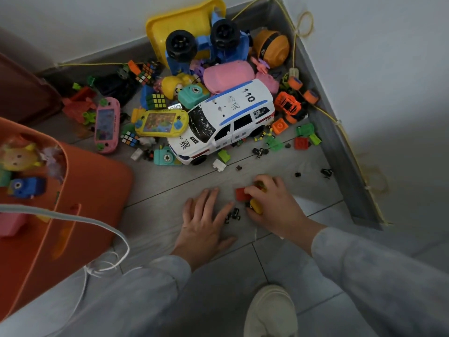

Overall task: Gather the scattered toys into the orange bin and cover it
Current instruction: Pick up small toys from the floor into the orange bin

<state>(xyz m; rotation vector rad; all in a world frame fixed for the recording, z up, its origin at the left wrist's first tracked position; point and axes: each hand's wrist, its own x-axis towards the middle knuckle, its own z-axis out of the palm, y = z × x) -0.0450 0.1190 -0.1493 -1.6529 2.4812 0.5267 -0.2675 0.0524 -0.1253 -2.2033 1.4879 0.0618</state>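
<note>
Clutching red brick (241, 193) in curled right grip (272, 203), spreading left grip (206, 222) flat, empty. Likely best cupping both round black bits (234, 214).

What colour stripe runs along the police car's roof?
Blue, on the white police car; head view.

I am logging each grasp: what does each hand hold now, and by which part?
The right hand pinches a red brick by one edge, with a yellow piece against the thumb. The left hand holds nothing, flat on the floor.
</note>
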